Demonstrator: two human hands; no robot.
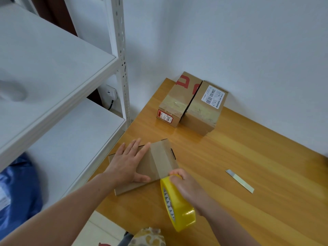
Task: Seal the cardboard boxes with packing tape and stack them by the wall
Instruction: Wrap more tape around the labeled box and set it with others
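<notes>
**Taping the small box**

L hand (127, 162) lies flat, fingers straight, pressing small box (160, 162) at near-left of table (248, 148). R hand (188, 187) grips yellow tape roll (177, 210) at box's near-right corner. 2 taped boxes (177, 98) sit far, against the wall.

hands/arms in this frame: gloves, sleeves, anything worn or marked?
Left hand and right hand are both bare, with no gloves. The arms are uncovered up to the frame edge and no sleeve shows. No watch, band or ring is visible, and there are no markings.
</notes>
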